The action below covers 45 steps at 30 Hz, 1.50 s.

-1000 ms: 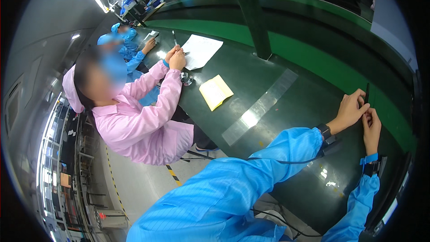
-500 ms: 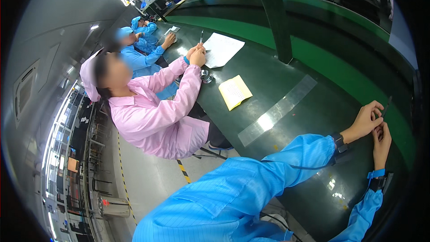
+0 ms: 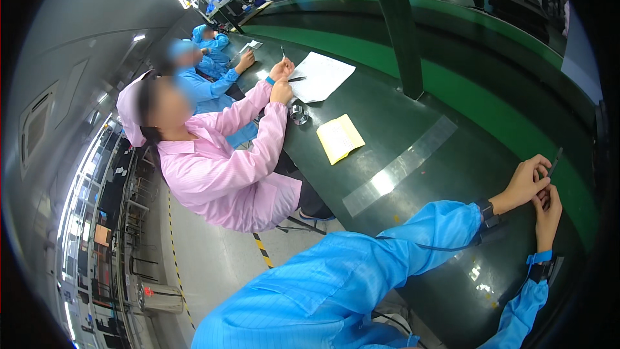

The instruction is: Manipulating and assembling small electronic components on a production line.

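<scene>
At the right side of the view, over the dark green bench, my two hands are close together. My left hand, with a black band at the wrist, has its fingers closed around the lower end of a thin dark flat piece. The piece points up and away, seen nearly edge-on, so its kind cannot be made out. My right hand, with a blue strap and a black band at its wrist, meets it from below. Its fingertips are pinched at the same lower end, partly hidden by the left fingers.
A person in pink sits at left, holding pens over a white paper sheet. A yellow paper, a metallic roll and a clear strip lie on the bench. A dark green post stands at its far edge.
The dark piece and my hands have shifted slightly in view, the piece a little lower and to the left. The person in pink has moved their hands apart, uncovering a dark pen.
</scene>
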Each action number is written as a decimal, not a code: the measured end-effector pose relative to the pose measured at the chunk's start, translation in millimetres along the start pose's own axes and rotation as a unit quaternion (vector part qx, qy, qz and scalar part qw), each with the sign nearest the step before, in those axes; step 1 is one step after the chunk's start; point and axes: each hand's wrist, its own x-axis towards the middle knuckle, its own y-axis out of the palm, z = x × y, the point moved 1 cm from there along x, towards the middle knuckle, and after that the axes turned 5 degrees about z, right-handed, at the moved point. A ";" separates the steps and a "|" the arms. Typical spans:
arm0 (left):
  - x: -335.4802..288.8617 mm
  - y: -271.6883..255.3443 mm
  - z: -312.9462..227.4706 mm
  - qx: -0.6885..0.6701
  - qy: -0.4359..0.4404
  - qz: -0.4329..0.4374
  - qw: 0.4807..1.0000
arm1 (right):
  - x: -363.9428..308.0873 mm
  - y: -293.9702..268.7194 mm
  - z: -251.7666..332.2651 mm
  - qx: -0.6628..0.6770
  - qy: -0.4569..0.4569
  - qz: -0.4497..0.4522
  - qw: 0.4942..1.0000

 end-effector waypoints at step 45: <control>2.2 -0.7 8.7 0.027 0.026 0.011 0.999 | 2.5 0.9 10.0 -0.024 -0.004 -0.004 1.000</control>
